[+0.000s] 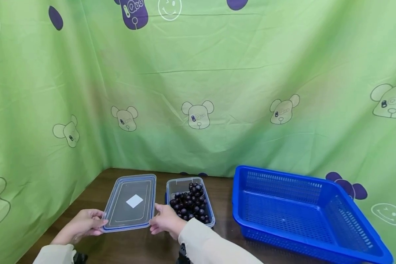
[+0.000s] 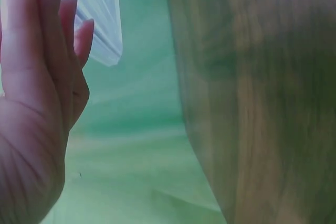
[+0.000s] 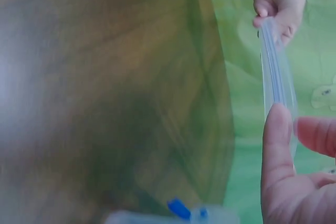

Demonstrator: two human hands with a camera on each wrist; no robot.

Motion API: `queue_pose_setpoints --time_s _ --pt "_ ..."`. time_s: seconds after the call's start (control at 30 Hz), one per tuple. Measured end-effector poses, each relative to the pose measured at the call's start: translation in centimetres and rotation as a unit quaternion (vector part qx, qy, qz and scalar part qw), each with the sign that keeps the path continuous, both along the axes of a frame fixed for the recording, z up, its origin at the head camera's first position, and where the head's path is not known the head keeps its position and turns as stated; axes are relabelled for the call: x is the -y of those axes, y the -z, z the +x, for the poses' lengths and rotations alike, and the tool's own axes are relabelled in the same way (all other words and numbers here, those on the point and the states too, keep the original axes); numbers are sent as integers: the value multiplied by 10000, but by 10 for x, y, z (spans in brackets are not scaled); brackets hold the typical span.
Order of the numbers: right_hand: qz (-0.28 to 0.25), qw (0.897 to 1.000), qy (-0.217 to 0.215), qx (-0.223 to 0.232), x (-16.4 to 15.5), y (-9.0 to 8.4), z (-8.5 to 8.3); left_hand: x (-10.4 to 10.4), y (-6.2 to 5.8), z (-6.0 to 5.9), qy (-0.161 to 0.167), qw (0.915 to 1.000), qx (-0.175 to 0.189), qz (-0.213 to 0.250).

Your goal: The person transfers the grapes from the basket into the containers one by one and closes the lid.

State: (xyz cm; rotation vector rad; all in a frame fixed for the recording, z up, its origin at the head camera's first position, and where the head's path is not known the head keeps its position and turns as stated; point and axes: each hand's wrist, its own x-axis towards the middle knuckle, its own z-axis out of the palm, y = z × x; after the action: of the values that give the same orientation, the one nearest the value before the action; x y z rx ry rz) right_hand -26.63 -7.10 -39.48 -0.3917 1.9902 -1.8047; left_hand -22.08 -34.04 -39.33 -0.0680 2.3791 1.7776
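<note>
Both hands pinch the clear lid: left hand at its seven o'clock corner, right hand at five; berry container at three.

No words, brand names or numbers can be read anywhere. The green cloth backdrop carries only printed pictures: outlined bear heads in a row across its middle, a purple bear figure at its top edge with markings too small to make out, and white smiley faces beside that figure. Below the backdrop, the clear plastic lid bears a plain white diamond-shaped patch at its centre, with no writing visible on it.
</note>
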Motion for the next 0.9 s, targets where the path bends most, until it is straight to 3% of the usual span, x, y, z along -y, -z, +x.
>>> queue_pose_setpoints --time_s 0.23,0.43,0.53,0.9 --pt "112 9997 -169 -153 -32 -13 -9 -28 -7 -8 66 9988 -280 402" --pt "82 9994 -237 -234 -60 -19 -13 -61 -12 -14 -423 9980 -435 184" --pt "94 9990 -292 -317 -71 -23 -12 -72 -14 -16 -482 9973 -501 237" --pt "462 9970 -106 -614 -111 -29 -22 -113 -14 -31 -378 9899 -712 1163"
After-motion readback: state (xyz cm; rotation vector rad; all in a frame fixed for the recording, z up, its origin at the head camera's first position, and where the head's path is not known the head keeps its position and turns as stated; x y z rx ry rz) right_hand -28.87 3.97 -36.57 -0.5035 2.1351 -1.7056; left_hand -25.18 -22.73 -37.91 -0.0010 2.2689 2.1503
